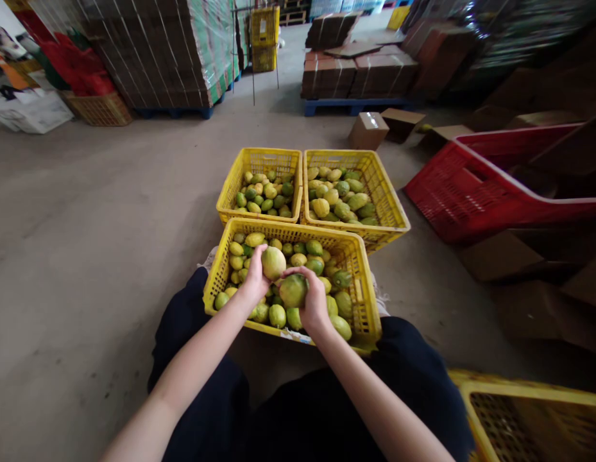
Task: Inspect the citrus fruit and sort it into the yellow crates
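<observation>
Over the near yellow crate (298, 226), my left hand (256, 274) is closed around a pale yellow lemon (273, 263). My right hand (315, 298) grips a greener lemon (293, 291) just beside it, fingers curled over its top. The two hands almost touch. Beneath them the crate holds many more lemons, from yellow to green, such as a green lemon (277, 316) near its front wall. Part of that layer is hidden by my hands and forearms.
Two more yellow crates with lemons, a left one (259, 217) and a right one (358, 228), stand just beyond. A large red crate (451, 186) and open cardboard boxes (504, 253) lie to the right. Another yellow crate (533, 388) sits at lower right.
</observation>
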Demonstrator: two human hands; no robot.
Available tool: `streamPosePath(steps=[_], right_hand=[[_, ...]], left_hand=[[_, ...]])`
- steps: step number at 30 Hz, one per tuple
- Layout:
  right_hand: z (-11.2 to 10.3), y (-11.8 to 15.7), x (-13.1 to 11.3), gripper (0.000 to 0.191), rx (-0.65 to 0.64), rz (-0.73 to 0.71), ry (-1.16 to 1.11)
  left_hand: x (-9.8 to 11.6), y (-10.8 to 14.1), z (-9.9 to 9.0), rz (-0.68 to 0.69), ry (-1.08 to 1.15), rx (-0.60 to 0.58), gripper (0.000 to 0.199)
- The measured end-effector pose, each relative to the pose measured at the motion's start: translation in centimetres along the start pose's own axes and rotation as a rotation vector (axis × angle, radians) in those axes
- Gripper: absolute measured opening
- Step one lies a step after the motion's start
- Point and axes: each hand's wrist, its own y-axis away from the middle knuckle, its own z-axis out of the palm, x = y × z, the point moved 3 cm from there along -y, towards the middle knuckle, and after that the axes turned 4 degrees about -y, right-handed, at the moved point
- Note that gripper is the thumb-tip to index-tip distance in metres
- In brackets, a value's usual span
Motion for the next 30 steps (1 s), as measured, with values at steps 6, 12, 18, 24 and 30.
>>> streamPosePath(steps=[6,12,18,24,30], right_hand=[[-2.1,-2.0,-1.5,0.015,0.153,0.191,-0.401],[-1.6,-2.1,-1.7,0.017,-0.043,0.367,-0.562],[-1.2,-1.7,-1.8,0.012,-0.124,0.308,-0.638],[-1.5,-1.9,-1.9,0.01,-0.079,0.275,-0.579],[-2.5,-2.8,2.8,0.008,0.146,0.401,-0.218]], left_hand=[[0.0,1.2,0.6,-0.189,0.038,-0.034,0.024],[1.1,2.5,1.2,-0.106,0.106,-0.377,0.037],[1.6,4.3,1.3,-0.138,0.329,-0.494,0.038],[1.9,4.8,1.2,-0.165,0.377,-0.396,0.03],[5.3,4.2,1.1,-0.126,0.4,-0.324,0.021]])
